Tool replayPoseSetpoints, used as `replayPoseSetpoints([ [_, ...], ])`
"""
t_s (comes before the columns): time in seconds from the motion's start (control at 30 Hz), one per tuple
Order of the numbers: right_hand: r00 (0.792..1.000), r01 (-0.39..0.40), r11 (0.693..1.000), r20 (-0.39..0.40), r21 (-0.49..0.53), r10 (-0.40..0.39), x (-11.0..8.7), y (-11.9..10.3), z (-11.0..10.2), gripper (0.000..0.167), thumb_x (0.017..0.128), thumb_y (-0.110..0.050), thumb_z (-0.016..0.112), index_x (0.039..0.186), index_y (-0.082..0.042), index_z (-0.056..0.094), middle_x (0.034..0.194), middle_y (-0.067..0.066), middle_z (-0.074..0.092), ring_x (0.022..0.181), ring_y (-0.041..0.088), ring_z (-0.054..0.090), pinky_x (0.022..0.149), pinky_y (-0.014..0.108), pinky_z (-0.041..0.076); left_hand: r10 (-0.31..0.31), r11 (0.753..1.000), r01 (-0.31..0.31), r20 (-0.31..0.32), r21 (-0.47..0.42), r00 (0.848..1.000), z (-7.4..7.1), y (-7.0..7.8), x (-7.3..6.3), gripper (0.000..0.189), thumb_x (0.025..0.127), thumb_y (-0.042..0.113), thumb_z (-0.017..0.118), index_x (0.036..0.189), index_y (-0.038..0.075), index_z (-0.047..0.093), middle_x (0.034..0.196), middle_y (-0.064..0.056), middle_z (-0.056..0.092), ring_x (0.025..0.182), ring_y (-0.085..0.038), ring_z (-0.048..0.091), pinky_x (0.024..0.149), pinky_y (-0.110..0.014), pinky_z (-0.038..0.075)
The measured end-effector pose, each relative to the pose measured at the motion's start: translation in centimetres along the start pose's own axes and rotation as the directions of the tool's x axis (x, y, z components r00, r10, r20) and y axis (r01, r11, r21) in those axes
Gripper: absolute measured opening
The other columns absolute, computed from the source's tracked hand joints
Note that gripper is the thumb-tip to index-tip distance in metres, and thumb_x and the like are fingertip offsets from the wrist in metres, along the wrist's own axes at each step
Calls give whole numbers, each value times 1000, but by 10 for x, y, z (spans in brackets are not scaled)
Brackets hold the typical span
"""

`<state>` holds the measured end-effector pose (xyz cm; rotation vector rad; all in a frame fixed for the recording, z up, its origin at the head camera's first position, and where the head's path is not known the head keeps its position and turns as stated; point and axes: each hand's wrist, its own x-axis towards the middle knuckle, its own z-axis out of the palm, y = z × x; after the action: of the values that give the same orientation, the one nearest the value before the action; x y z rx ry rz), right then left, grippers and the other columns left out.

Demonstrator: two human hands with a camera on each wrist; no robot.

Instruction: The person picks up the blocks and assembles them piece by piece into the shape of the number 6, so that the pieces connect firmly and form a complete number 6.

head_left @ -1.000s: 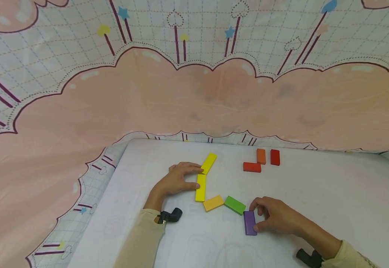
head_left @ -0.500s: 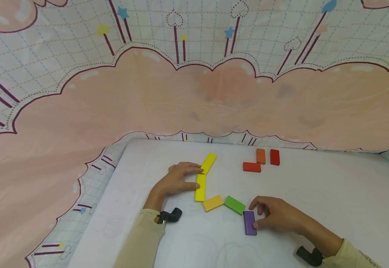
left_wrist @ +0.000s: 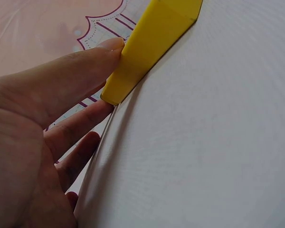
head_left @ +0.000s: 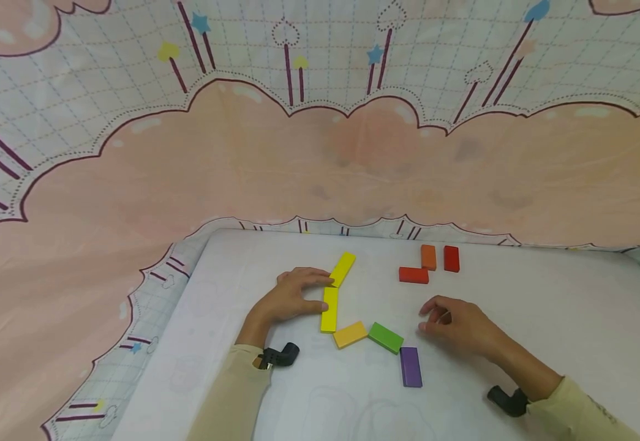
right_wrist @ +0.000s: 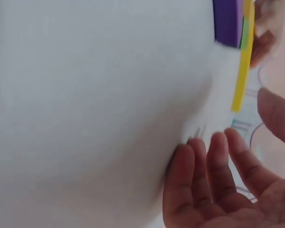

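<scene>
Nearest to the person, the purple block (head_left: 411, 367) lies on the white table (head_left: 292, 404), its far end meeting the corner of the green block (head_left: 386, 338). Beside these two is the right hand (head_left: 460, 326); it is free, with fingers lightly bent and nothing between them. I think this hand should travel above the line of blocks, because the right sleeve (head_left: 579, 411) could brush the purple block. A little farther comes the amber block (head_left: 350, 335), just beside the green block (I cannot tell if they truly touch). The left hand (head_left: 292, 297) rests its thumb on the lower yellow block (head_left: 329, 320), and a finger reaches the upper yellow block (head_left: 344, 267); it touches, without grasping. This touch should be light, so that the joint does not slide. Farthest, the orange block (head_left: 429, 257), the crosswise red block (head_left: 413, 275) and the upright-lying red block (head_left: 452, 259) stay apart from the line; pinching one by its long sides seems the cleanest way.
</scene>
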<state>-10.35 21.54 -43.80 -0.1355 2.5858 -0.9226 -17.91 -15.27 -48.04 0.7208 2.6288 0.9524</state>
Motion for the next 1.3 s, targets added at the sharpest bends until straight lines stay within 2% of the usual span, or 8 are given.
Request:
replayPoseSetpoints([
  [0.13,997,11,999,-75,-50,-15,11,0,-9,39,90,-33,77,121,-13,67,96,1,66,98,21,63,80,36,58,6,1000,-6,-2,-3,1000,0,-1,0,51,88,37,77,136,28,66,150,5,56,146,-23,41,119,-61,16],
  [0.27,993,33,993,-113,-110,-45,24,1,-17,53,91,-34,77,134,-8,60,104,8,68,99,26,64,80,41,60,13,1000,-13,0,-4,1000,0,-2,0,51,87,37,78,136,27,66,150,4,56,146,-23,42,119,-61,17],
  [0.43,991,48,988,-116,-145,-66,39,2,-23,62,92,-33,75,144,-7,54,110,15,68,102,31,64,81,43,60,13,1000,-13,3,3,1000,-1,-1,1,52,87,39,78,136,28,66,150,5,56,146,-22,42,118,-60,19],
  [0.7,994,38,986,-98,-161,-54,56,4,-26,65,92,-31,74,148,-6,51,111,17,67,103,32,62,82,44,60,-1,1000,1,6,4,1000,-1,-2,1,51,87,39,78,136,28,67,150,5,56,146,-22,41,119,-60,18],
  [0.87,994,13,986,-101,-163,-29,63,6,-25,59,92,-31,73,145,-10,56,106,13,67,99,29,60,77,39,58,6,1000,-6,6,1,1000,0,-3,1,51,87,39,78,136,28,67,150,5,56,145,-22,42,118,-60,18],
  [1.07,995,5,992,-99,-130,-18,63,6,-23,41,91,-29,76,127,-12,67,100,10,66,96,26,60,73,35,56,1,1000,-1,4,9,1000,-1,-3,1,51,88,39,78,136,28,66,150,5,56,146,-22,41,119,-60,18],
  [1.3,997,18,990,-77,-143,-30,61,3,-23,39,87,-24,80,120,-8,67,113,14,68,104,32,62,84,44,59,3,1000,-3,5,4,1000,-1,-2,1,51,87,38,78,136,27,66,150,5,56,146,-22,42,119,-60,17],
])
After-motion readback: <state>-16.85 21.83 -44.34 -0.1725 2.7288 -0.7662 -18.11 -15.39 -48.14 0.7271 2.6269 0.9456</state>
